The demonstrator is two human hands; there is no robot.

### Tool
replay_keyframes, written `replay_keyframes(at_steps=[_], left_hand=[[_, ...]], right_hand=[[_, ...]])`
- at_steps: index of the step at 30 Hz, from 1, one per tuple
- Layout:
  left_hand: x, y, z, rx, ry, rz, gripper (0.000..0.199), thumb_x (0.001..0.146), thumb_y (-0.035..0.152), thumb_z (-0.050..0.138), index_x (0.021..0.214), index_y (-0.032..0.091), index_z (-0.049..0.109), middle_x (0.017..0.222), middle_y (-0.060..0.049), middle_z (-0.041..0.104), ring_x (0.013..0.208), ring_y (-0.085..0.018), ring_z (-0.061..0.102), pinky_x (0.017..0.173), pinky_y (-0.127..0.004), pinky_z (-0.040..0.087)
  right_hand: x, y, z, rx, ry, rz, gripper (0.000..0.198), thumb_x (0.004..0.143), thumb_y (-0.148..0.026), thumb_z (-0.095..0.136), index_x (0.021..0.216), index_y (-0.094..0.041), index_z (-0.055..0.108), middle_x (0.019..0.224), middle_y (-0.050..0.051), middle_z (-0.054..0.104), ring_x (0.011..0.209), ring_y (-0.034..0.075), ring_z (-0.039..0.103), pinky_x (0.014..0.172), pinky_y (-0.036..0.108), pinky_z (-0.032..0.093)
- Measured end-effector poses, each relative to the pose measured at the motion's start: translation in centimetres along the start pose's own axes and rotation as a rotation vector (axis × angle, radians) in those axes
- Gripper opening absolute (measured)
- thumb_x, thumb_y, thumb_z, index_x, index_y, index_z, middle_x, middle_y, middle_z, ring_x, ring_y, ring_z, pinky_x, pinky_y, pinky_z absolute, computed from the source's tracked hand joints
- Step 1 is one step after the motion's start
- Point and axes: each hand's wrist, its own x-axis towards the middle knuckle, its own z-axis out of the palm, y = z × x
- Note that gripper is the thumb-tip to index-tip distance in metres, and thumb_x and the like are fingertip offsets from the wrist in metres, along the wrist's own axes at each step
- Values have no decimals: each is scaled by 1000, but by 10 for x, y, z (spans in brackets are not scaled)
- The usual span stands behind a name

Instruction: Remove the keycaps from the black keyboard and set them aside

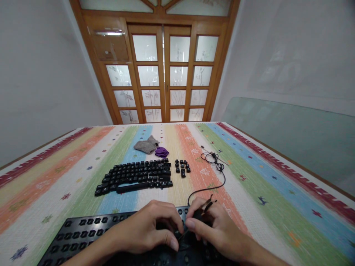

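A black keyboard (91,232) lies at the near edge of the table, its left part showing bare switches without keycaps. My right hand (213,225) is closed around a small black tool with thin metal prongs, which looks like a keycap puller (206,207). Its lower end points down at the keyboard's right part. Close beside it, my left hand (155,229) bends over the keyboard with thumb and fingers curled near the tool's tip. Whatever lies between those fingers is hidden. Behind the keyboard, loose black keycaps (138,173) sit in rows, with a smaller group (182,167) to their right.
A black cable (208,189) runs from the keyboard to a coiled bundle at the right. A grey cloth pouch (146,145) and a purple bundle (161,152) lie behind the keycaps. A striped cloth (266,195) covers the table; wooden glazed doors (163,74) stand beyond.
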Motion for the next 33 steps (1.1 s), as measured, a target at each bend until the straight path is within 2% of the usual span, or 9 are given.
replay_keyframes(at_steps=[3,9,14,17,22,25,27,29,33], left_hand=[[2,-7,2,-231,4,-84,26,75,37,81,88,16,72,83,-1,68,77,-14,63,71,-24,49],[4,-23,7,-588,47,-133,38,72,34,85,98,13,67,84,-3,71,72,-11,63,66,-21,44],[7,-27,9,-649,111,-47,32,78,33,81,100,13,68,89,-7,74,80,-15,68,75,-27,48],[6,-22,7,-542,163,-32,33,81,34,77,106,14,70,92,-8,75,84,-17,69,76,-27,49],[6,-6,-4,-151,174,-39,19,85,27,69,99,16,74,91,-5,75,81,-17,67,73,-26,49],[11,-1,-16,68,278,43,14,87,22,64,98,19,73,92,-3,73,83,-16,65,76,-27,49],[18,-3,-25,243,384,133,13,88,20,64,99,19,71,96,-4,70,88,-17,63,81,-30,47],[26,-10,-32,401,427,211,13,89,16,62,99,20,69,97,-4,67,90,-18,60,81,-31,46],[45,-26,-37,615,478,247,12,87,12,64,97,19,67,94,-4,66,94,-20,56,85,-34,44]], right_hand=[[0,0,-1,37,1,23,31,85,-47,68,84,-16,63,69,0,57,58,12,55,52,23,44],[1,6,-2,115,2,93,36,89,-52,62,89,-17,58,66,-1,57,57,12,57,54,24,45],[-1,8,-3,107,29,63,34,92,-51,58,89,-17,58,70,2,61,60,12,59,55,23,45],[0,8,-2,91,37,53,34,92,-51,58,89,-17,58,68,1,61,58,12,58,55,23,45],[1,8,-1,64,72,28,35,91,-51,60,87,-16,60,67,1,60,57,12,58,54,24,46],[2,10,-2,40,92,7,34,93,-50,58,87,-17,60,66,0,58,57,12,58,54,24,45],[3,11,-3,14,103,-16,33,93,-49,57,87,-17,60,66,0,58,58,12,57,54,24,44],[3,11,-4,4,111,-29,32,94,-48,57,87,-17,60,67,0,58,58,12,56,55,24,44],[2,11,-5,-38,118,-63,29,94,-45,58,87,-18,61,69,0,59,59,12,56,57,25,44]])
